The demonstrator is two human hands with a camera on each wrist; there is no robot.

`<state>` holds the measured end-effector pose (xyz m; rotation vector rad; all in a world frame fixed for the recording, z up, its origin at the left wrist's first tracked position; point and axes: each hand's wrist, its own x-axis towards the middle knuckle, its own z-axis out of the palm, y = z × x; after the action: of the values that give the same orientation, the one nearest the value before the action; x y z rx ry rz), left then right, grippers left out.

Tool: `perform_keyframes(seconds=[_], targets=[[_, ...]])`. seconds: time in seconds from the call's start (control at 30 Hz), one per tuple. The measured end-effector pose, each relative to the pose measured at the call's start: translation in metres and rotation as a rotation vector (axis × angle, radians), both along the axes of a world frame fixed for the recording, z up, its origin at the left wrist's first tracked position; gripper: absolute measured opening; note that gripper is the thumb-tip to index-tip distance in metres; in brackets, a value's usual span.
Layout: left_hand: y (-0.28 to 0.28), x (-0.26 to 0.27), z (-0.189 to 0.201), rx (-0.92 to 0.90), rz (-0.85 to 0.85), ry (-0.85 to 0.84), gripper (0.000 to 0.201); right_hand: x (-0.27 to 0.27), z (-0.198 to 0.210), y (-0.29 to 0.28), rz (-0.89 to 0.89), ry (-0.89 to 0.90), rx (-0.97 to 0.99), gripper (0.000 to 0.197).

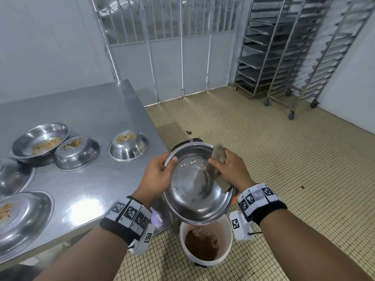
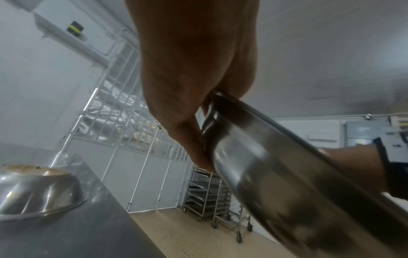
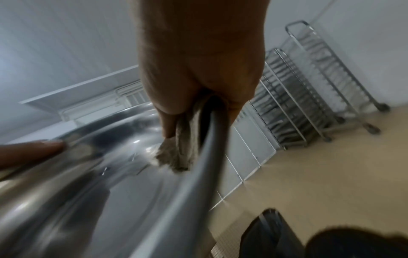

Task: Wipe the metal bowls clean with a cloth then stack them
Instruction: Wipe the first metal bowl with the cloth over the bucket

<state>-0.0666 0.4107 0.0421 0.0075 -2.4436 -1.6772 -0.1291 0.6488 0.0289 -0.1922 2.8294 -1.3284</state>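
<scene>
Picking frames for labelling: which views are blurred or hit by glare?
Head view: sharp, wide-angle bending, bright glare patch on the steel table. Left wrist view: the held bowl is smeared close up, background clearer. Right wrist view: heaviest motion blur, over bowl rim and cloth.

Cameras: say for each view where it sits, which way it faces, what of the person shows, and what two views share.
Head: on the head, facing down; both forearms, left hand and right hand at the held bowl, over a bucket.
Left wrist: along that hand's fingers, which grip the bowl's rim.
Right wrist: along that hand, which presses the cloth on the rim.
Shared: the bowl, the racks.
</scene>
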Motion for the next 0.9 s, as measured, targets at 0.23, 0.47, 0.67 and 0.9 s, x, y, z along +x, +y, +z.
perform_keyframes(seconds=[0.23, 0.47, 0.67, 0.9], targets=[[0.003, -0.005, 0.011, 0.071, 0.04, 0.004, 0.022, -0.003, 0.009, 0.003, -0.022, 0.01, -0.063, 0.019], [0.009, -0.01, 0.008, 0.034, -0.007, 0.018, 0.02, -0.009, 0.019, 0.001, -0.007, 0.095, 0.018, 0.015], [0.002, -0.022, 0.007, 0.153, 0.066, 0.039, 0.02, -0.002, 0.011, 0.003, -0.122, 0.011, -0.087, 0.015], [0.009, -0.026, 0.006, 0.293, 0.096, -0.106, 0.019, -0.01, 0.026, 0.002, -0.157, 0.158, -0.078, 0.015]])
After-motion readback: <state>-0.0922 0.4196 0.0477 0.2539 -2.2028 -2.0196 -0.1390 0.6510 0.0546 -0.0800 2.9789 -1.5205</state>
